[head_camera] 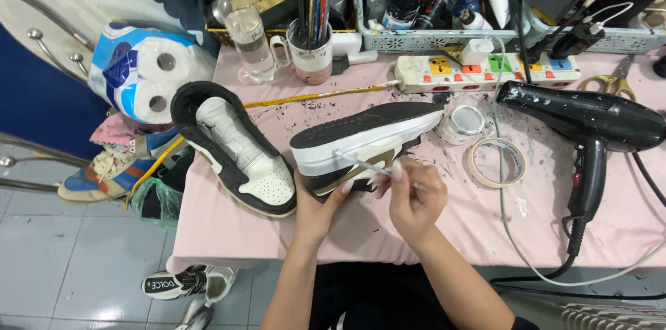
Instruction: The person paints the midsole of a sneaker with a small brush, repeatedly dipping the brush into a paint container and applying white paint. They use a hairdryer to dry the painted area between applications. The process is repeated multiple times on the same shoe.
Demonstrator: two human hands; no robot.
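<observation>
White midsole paint is being laid with a fine brush [378, 167] pinched in the right hand [414, 199], while the sneaker [361, 142] is gripped on its side by the left hand [316, 208]. Much of the midsole looks covered; its mate [236, 153] lies at left. The pink table [229, 233] is paint-flecked, with a hair dryer [590, 125] at right.

you have two sneakers [236, 149] on the pink table [444, 233], one on its side [364, 139], and one black hair dryer [590, 125]. there are two tape rolls [496, 161], one power strip [485, 70], one water bottle [244, 28] and one pair of scissors [614, 82]. you can count one pack of toilet paper [149, 70] at the left.
</observation>
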